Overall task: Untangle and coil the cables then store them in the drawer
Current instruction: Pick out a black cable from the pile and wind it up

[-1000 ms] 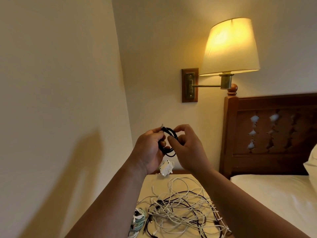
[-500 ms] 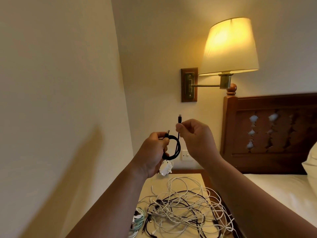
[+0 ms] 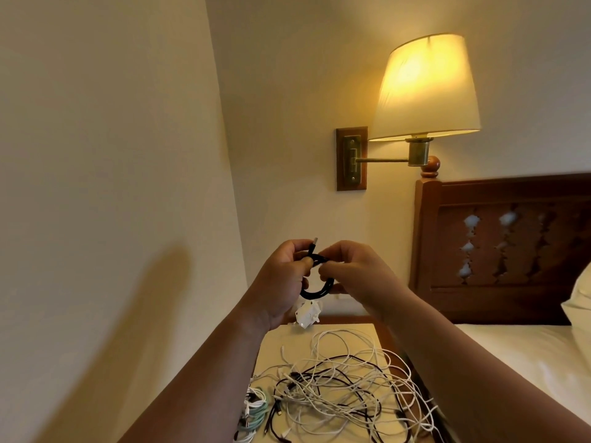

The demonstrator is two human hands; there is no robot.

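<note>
- Centre of the frame: a small black cable wound into a coil point(image 3: 319, 290) is held in the air between both hands, one plug end poking up above it.
- The left hand point(image 3: 281, 282) grips the coil's left side with curled fingers.
- The right hand point(image 3: 361, 276) pinches the coil's upper right.
- Below, at lower centre, a loose tangle of thin white and black cables point(image 3: 335, 388) lies on the cream nightstand top point(image 3: 271, 356).
- A coiled mint-green and white bundle point(image 3: 256, 414) sits at the tangle's left.
- A lit cream-shaded wall lamp point(image 3: 425, 87) hangs at upper right.
</note>
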